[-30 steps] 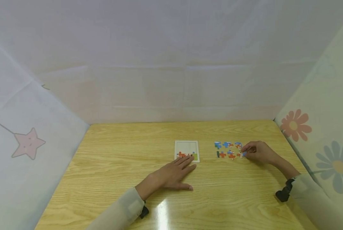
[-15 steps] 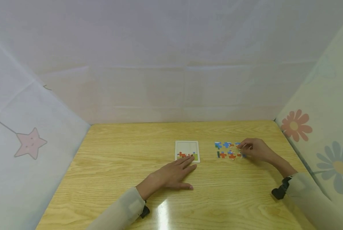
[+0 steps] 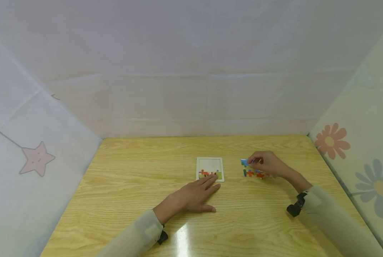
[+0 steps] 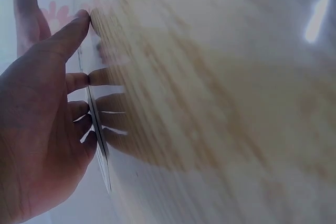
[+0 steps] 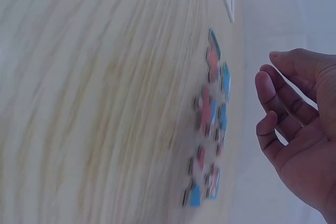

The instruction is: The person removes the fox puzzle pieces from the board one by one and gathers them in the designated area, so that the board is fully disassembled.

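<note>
My left hand [image 3: 194,195] lies with fingers spread, its fingertips resting on the lower edge of a pale puzzle tray [image 3: 209,158]. Red and green picture pieces [image 3: 204,172] fill the tray's bottom row, partly covered by those fingers; the part above is bare wood. In the left wrist view, the fingertips [image 4: 79,109] press down along the tray's edge. My right hand [image 3: 270,165] hovers over loose jigsaw pieces [image 3: 249,173] to the tray's right, hiding some of them. In the right wrist view, its fingers [image 5: 266,86] bend loosely with nothing between them, above the pieces [image 5: 205,111].
The wood-grain table [image 3: 140,160] meets a pale cloth backdrop [image 3: 166,103] at its back edge. Cloth walls with a pink star [image 3: 37,159] and flowers [image 3: 332,141] stand at the left and right. The loose pieces lie in two rows.
My right hand has moved left over the loose pieces, from their right end toward the middle of the upper row. The left hand has stayed on the tray.
</note>
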Demonstrator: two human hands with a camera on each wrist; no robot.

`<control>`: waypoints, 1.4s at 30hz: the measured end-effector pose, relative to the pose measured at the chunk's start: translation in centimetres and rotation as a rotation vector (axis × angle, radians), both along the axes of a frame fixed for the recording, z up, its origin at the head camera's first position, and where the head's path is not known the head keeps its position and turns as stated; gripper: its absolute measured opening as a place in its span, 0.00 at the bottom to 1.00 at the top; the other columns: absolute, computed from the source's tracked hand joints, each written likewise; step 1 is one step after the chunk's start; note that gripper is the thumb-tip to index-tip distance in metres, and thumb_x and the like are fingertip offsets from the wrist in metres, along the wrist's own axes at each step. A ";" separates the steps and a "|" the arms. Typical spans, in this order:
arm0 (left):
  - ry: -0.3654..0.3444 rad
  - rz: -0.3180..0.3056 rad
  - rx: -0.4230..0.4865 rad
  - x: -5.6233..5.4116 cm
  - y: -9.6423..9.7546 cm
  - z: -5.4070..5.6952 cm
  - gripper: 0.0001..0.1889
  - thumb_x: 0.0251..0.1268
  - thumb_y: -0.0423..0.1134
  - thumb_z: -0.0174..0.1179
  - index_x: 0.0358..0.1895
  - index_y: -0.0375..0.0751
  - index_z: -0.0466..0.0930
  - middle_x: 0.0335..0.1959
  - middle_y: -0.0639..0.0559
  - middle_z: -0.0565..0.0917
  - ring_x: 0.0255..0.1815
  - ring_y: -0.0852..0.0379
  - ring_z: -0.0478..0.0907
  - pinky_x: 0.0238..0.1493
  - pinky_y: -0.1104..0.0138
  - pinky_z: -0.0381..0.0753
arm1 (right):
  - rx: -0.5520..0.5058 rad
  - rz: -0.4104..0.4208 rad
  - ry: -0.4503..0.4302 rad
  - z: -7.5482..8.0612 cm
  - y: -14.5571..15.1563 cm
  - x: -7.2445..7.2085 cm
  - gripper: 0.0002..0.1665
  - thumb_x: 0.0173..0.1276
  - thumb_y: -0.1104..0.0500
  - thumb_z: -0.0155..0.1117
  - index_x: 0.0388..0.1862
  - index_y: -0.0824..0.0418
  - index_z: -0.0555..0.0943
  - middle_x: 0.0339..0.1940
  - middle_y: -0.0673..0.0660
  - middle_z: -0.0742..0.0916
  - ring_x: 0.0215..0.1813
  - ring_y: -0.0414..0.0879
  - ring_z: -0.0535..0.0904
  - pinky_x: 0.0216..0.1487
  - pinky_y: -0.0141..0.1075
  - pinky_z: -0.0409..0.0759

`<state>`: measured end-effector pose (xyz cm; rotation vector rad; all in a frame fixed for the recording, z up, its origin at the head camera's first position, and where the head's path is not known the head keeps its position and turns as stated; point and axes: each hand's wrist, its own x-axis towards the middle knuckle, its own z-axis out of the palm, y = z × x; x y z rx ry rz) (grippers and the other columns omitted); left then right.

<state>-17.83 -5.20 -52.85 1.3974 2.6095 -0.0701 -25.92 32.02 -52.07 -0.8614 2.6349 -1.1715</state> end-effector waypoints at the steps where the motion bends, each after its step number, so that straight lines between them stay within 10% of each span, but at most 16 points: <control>1: 0.003 0.000 -0.002 0.0 0.0 0.0 0.47 0.78 0.73 0.45 0.88 0.46 0.51 0.89 0.40 0.43 0.89 0.46 0.44 0.84 0.57 0.59 | 0.004 -0.001 -0.012 0.1 -0.4 -0.1 0.09 0.74 0.65 0.72 0.50 0.62 0.89 0.43 0.53 0.90 0.39 0.44 0.85 0.37 0.34 0.84; 42: -0.022 0.015 -0.034 0.1 0.1 -0.2 0.48 0.78 0.73 0.43 0.88 0.47 0.48 0.89 0.42 0.40 0.89 0.47 0.38 0.85 0.57 0.54 | -0.005 0.242 -0.121 -1.5 -12.5 -4.4 0.11 0.77 0.63 0.68 0.54 0.63 0.89 0.49 0.54 0.92 0.48 0.42 0.87 0.51 0.37 0.87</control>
